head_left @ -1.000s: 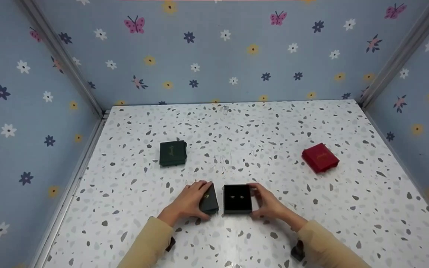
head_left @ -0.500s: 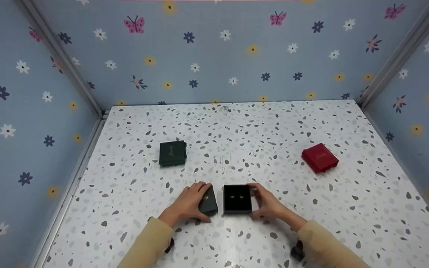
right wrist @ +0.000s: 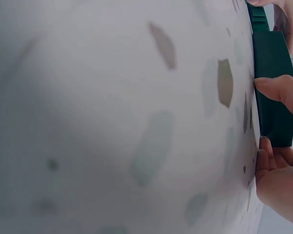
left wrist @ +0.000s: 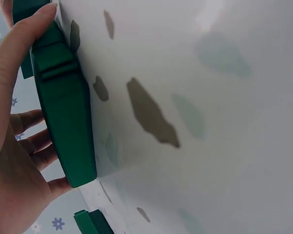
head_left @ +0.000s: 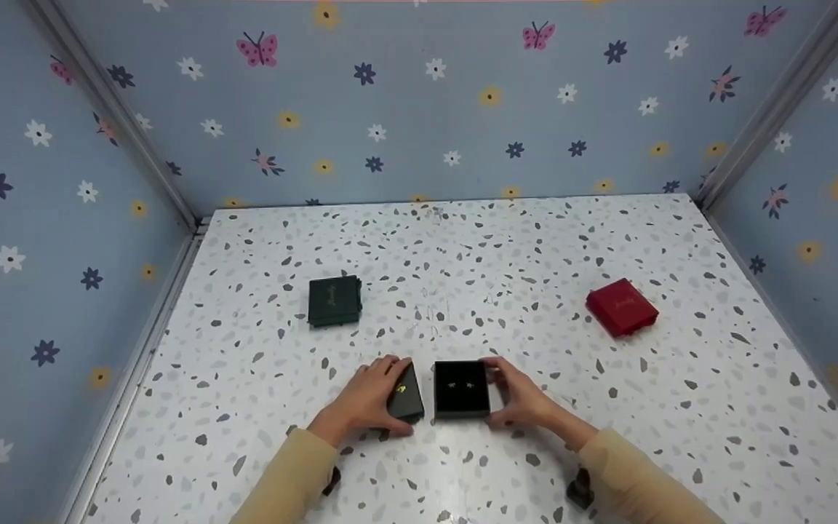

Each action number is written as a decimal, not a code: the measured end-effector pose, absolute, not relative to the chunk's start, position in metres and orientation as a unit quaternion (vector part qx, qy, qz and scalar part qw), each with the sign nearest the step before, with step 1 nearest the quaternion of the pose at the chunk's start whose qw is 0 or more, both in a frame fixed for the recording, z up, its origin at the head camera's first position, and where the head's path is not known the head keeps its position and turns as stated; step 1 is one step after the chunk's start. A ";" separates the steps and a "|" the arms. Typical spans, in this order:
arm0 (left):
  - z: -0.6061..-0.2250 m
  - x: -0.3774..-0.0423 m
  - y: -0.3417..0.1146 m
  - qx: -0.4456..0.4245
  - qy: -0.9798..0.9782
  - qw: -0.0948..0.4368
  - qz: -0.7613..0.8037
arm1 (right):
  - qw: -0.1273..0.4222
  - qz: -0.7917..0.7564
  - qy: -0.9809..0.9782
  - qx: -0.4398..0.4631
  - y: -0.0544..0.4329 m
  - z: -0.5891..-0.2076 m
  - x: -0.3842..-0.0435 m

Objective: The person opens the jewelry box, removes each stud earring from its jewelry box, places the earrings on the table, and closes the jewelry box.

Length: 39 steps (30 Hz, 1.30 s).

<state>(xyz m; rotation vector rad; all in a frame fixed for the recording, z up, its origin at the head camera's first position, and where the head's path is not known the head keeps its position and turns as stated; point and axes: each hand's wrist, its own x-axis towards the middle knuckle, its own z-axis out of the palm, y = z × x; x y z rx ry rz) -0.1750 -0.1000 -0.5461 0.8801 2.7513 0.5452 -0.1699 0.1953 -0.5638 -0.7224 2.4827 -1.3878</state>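
Observation:
My left hand [head_left: 368, 393] grips a dark green jewellery box lid [head_left: 408, 397] with a small gold mark on top, thumb at the near side and fingers at the far side. In the left wrist view, the lid [left wrist: 67, 122] shows its green side. Just right of it, my right hand [head_left: 524, 397] holds the box's base [head_left: 463, 415] between thumb and fingers, at its right side. The base is uncovered and faces up. A pair of small earrings [head_left: 452, 386] sits on its black padding [head_left: 463, 402]. A narrow gap separates lid and base.
A closed green box [head_left: 334, 301] with gold lettering lies farther back on the left of the speckled white table [head_left: 419, 255]. Back right is a closed red box [head_left: 622, 307], turned at an angle. Blue flowered walls [head_left: 404, 94] enclose the table's back and sides.

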 end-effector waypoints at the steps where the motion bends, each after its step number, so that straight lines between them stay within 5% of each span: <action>1: -0.545 -0.175 -0.100 0.299 0.931 0.097 0.186 | 0.105 -0.475 0.839 -0.244 0.195 -0.564 -0.170; 16: -0.524 -0.172 -0.087 0.313 0.925 0.064 0.203 | 0.115 -0.495 0.826 -0.242 0.185 -0.525 -0.155; 39: -0.525 -0.170 -0.060 0.302 0.904 0.000 0.302 | 0.112 -0.486 0.833 -0.240 0.185 -0.530 -0.156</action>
